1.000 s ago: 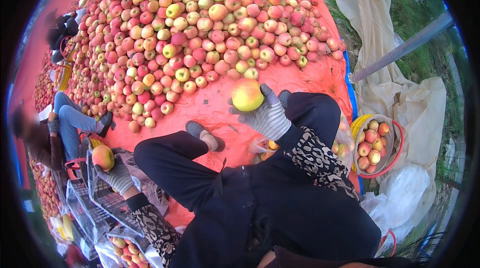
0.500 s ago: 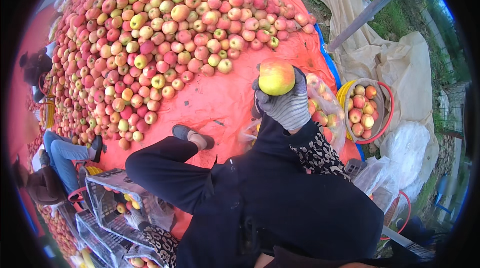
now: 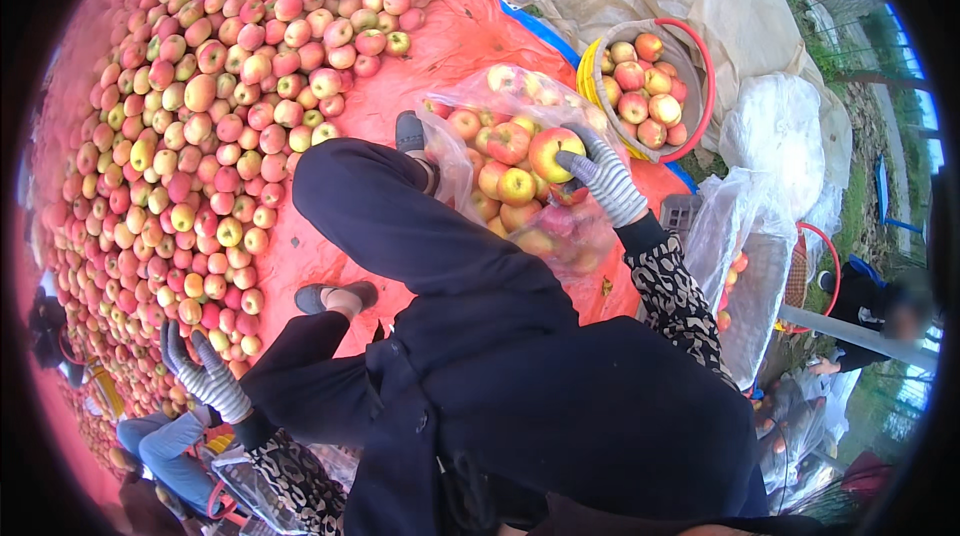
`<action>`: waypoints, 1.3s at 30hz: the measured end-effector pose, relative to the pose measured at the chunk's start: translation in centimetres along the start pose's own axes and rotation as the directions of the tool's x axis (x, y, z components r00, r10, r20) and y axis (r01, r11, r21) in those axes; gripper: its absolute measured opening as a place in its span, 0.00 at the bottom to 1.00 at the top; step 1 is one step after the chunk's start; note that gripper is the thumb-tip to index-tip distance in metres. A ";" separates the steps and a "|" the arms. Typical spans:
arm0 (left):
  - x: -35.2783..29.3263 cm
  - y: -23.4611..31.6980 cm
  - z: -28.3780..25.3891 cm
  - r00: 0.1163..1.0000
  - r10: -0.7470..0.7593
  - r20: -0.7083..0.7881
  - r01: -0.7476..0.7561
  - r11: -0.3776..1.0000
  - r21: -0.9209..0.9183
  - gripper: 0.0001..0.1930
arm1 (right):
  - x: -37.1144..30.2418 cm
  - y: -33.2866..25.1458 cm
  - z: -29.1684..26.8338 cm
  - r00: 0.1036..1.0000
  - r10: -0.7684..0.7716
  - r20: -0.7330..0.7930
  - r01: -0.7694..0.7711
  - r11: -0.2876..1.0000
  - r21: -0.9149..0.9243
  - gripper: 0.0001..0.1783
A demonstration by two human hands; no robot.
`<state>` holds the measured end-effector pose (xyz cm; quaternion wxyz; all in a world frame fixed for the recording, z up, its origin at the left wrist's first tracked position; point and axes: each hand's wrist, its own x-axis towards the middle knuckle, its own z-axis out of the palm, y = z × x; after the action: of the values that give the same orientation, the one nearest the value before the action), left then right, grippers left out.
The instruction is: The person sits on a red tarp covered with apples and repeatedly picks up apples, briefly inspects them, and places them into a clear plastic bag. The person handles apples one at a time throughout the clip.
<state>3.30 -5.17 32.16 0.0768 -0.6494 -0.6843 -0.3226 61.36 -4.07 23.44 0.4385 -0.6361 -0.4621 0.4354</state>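
My right hand (image 3: 602, 174), in a grey striped glove, is closed on a red-and-yellow apple (image 3: 548, 155). It holds the apple over a clear plastic-lined container (image 3: 455, 171) full of apples, just right of my leg. My left hand (image 3: 208, 374), gloved the same way, reaches out at the lower left with its fingers apart and nothing in them. It is over the near edge of a large heap of red and yellow apples (image 3: 200, 156), which lies on a red sheet (image 3: 460, 41).
A yellow bucket with a red handle (image 3: 690, 86), lined and holding apples, stands at the upper right. Plastic-lined crates (image 3: 745, 306) are on my right and others at the lower left. A metal pole (image 3: 850, 334) crosses the right side. Other people sit at the left and stand at the right.
My right hand has brought its apple down to the plastic-lined container. My left hand has left the crates at the lower left and moved to the heap. The view has turned rightward.
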 end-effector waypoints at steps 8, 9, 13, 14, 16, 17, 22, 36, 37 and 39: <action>3.9 12.1 7.5 0.982 0.139 0.131 -0.040 0.821 -0.570 0.17 | 0.3 4.7 -1.1 0.998 0.039 -0.046 -0.048 0.972 -0.231 0.35; 4.4 14.0 8.5 0.975 0.173 0.139 -0.050 0.783 -0.620 0.17 | 0.3 4.9 -1.5 0.995 0.067 -0.070 -0.082 0.969 -0.233 0.35; 4.4 20.5 9.8 0.939 0.271 0.210 -0.022 0.658 -0.753 0.17 | 0.4 1.9 -0.2 0.964 0.255 0.082 -0.264 0.954 0.140 0.30; 4.4 22.0 10.2 0.921 0.320 0.222 -0.034 0.636 -0.771 0.17 | 0.2 0.9 0.5 0.927 0.337 0.163 -0.373 0.877 0.305 0.28; 4.9 24.0 11.6 0.882 0.430 0.194 -0.129 0.616 -0.777 0.19 | 0.0 2.1 2.2 0.902 0.357 0.244 -0.432 0.712 0.553 0.25; 4.9 24.4 11.9 0.863 0.407 0.299 -0.040 0.645 -0.764 0.19 | -0.1 2.1 3.4 0.876 0.363 0.319 -0.481 0.598 0.641 0.25; 4.0 25.0 17.3 0.323 0.546 0.773 -0.165 0.837 -0.522 0.10 | -0.6 3.8 7.0 0.837 0.416 0.354 -0.546 0.611 0.573 0.22; -4.9 26.1 34.0 -0.605 0.144 0.784 -0.229 0.911 -0.344 0.30 | 2.6 2.8 6.3 0.872 0.383 0.303 -0.383 0.151 0.911 0.22; -5.5 25.0 35.4 -0.559 0.198 0.805 -0.113 0.944 -0.311 0.30 | 2.8 2.4 6.3 0.870 0.388 0.304 -0.385 0.149 0.911 0.22; -5.4 23.5 35.5 -0.440 0.287 0.851 0.164 0.957 -0.238 0.25 | 3.1 1.8 7.3 0.882 0.375 0.286 -0.368 0.170 0.914 0.27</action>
<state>37.26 8.34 9.66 -0.6070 -0.6570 -0.3335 0.2978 55.35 -0.25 19.49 0.6103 -0.3385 0.0623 0.7135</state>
